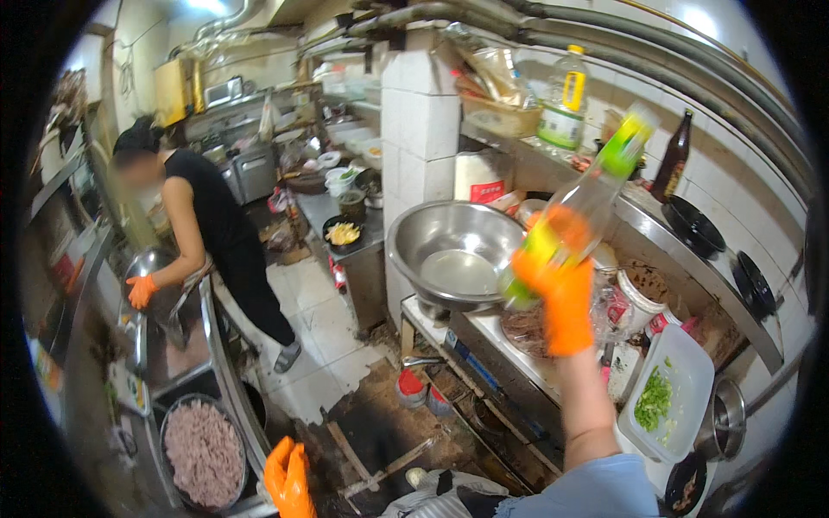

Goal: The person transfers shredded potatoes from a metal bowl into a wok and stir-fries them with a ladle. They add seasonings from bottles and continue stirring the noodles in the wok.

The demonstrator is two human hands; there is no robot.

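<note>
An orange glove covers my right hand (562, 291), which grips a clear plastic bottle (586, 201) with a green and yellow label. The bottle is tilted and blurred, above the worktop on the right. Just left of it stands a wide stainless steel bowl (414, 259) with a little pale liquid at its bottom. My left hand (288, 476), also in an orange glove, is low at the bottom left with its fingers bent; nothing shows in it. Left of that hand, a large round container of pale pinkish chopped meat (203, 453) rests on the counter.
A co-worker (214, 207) in black leans over the left sink. Chopped greens lie in a translucent plastic tub (696, 382) at right. The shelf holds an oil bottle (563, 103), a brown glass bottle (673, 155) and black bowls (693, 226). Red-lidded containers (411, 388) stand below the worktop.
</note>
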